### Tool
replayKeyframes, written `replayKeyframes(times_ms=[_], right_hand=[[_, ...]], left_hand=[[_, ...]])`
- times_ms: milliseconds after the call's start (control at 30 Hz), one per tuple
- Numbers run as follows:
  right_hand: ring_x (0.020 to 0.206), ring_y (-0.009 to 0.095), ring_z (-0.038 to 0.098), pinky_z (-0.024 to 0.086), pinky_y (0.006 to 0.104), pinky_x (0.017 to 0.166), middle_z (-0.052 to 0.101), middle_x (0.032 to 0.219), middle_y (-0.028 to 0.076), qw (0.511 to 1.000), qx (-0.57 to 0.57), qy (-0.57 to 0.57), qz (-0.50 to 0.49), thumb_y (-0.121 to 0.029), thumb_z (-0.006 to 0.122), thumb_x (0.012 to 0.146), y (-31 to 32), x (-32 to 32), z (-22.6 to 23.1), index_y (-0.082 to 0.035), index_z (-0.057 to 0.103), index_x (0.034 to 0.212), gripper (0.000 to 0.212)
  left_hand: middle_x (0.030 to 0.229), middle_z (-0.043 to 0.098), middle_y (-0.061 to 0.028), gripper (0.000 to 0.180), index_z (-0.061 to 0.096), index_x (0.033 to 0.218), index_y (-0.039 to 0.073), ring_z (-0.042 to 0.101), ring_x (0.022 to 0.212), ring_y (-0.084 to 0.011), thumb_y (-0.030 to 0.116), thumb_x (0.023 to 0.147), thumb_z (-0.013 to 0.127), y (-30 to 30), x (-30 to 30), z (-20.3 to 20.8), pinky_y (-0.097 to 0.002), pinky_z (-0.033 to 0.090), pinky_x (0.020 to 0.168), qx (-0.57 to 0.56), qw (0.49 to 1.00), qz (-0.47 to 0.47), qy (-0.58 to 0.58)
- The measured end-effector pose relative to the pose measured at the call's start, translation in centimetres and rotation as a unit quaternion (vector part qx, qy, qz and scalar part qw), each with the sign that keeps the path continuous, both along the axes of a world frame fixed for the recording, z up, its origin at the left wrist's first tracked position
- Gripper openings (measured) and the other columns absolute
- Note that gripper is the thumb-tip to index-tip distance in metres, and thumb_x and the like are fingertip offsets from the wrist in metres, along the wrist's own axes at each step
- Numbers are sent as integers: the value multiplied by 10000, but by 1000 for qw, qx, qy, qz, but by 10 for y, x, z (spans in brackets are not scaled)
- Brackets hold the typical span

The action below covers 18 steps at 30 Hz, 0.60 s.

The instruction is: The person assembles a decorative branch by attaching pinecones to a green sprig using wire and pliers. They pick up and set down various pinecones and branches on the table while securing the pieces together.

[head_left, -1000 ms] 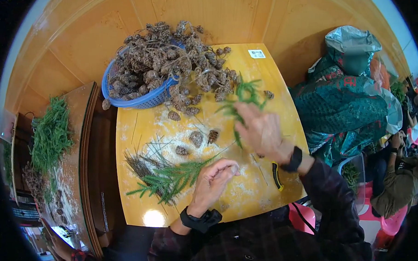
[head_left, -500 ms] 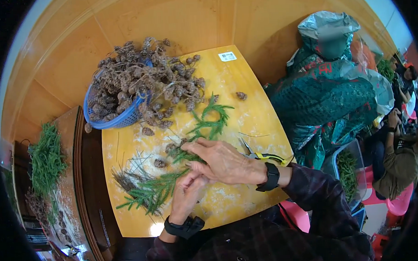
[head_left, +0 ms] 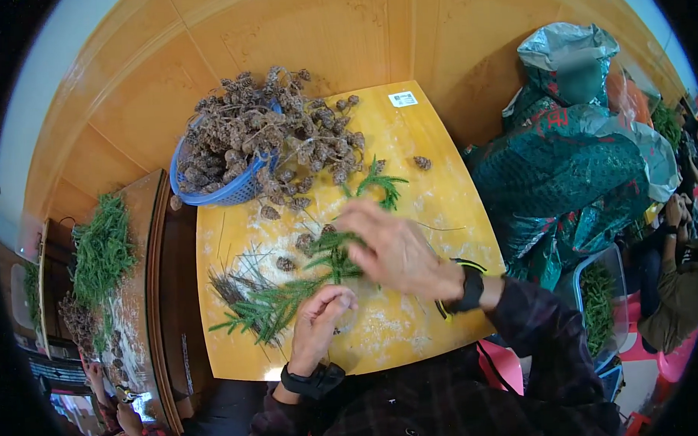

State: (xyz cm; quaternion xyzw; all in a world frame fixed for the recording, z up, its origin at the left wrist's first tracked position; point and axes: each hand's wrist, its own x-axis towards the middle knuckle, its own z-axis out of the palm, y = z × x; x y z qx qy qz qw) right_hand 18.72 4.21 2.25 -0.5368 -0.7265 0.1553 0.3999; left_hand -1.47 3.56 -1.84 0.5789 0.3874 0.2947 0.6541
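A green artificial evergreen branch (head_left: 271,307) runs across the yellow table from the lower left toward the middle, white flakes around it. At its middle my left hand (head_left: 316,327) pinches the greenery, thumb pressed against the curled fingers. Just above and to the right, my right hand (head_left: 400,251) is raised over the branch, its fingers smeared by motion. Beyond it lies a curled green sprig (head_left: 386,190). Loose pine cones (head_left: 286,264) rest left of the branch, beside a bundle of thin dark stems (head_left: 232,291). Pliers with yellow-and-black handles (head_left: 444,311) lie partly hidden under my right wrist.
A blue basket (head_left: 233,193) heaped with brown pine cones (head_left: 238,137) stands at the far left of the table. Green woven sacks (head_left: 555,165) and a clear bin (head_left: 602,297) of greenery are to the right. On the left, co-workers' hands (head_left: 125,418) show near another table (head_left: 140,302).
My right hand has lifted off my left hand and moved up, away from the branch. The left hand keeps its pinch. The whole view has shifted slightly.
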Motion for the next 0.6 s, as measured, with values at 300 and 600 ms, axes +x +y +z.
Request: replayKeyframes(times_ms=[300, 600], right_hand=[[1038, 373, 514, 392, 447, 890, 549, 1117, 176, 984, 83, -60, -143, -222, 597, 856, 122, 59, -27, -63, 518, 1166, 357], [1049, 345, 526, 394, 487, 867, 616, 1040, 200, 989, -116, -93, -25, -470, 531, 903, 130, 24, -7, -80, 422, 1323, 584]], left_hand=[[883, 641, -56, 172, 633, 915, -17, 591, 854, -133, 58, 895, 479, -3, -3, 9, -278, 440, 839, -28, 999, 8, 13], [928, 651, -75, 169, 643, 941, -10, 592, 859, -136, 45, 896, 490, -3, -5, 6, -286, 449, 832, -73, 996, 23, 45]])
